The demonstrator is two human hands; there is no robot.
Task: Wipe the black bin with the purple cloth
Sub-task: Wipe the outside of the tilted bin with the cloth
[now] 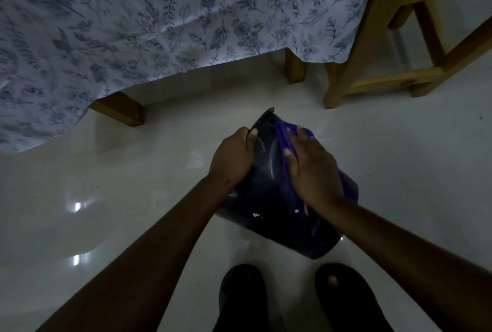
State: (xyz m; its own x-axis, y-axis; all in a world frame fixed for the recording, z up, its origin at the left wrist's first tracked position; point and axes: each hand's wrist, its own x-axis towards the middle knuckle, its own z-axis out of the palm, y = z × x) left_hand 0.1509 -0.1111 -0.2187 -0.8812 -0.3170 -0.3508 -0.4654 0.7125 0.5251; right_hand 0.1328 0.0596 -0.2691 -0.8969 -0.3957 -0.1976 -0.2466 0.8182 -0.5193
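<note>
Floor: I see pale, glossy tile (133,198) with small bright glints on my left; the room is dim.
Bed: a floral sheet (133,25) hangs across the top of my view, with two wooden legs (119,108) showing under its hem.
Wooden frame: a chair or stool (372,70) stands at upper right, just beside the sheet's edge.
Feet: two dark slippers (242,291) at the bottom edge, close to the bin.
Black bin: black bin (269,198) lies tilted on the floor in front of the slippers, its far end pointing toward the bed.
Left hand: left hand (234,158) is clamped on the bin's left side, thumb on top.
Right hand: right hand (314,172) is spread flat, pressing the purple cloth (283,142) onto the bin's upper right side.
In the way: my forearms cover the bin's near corners; the cloth is mostly hidden under the palm.
</note>
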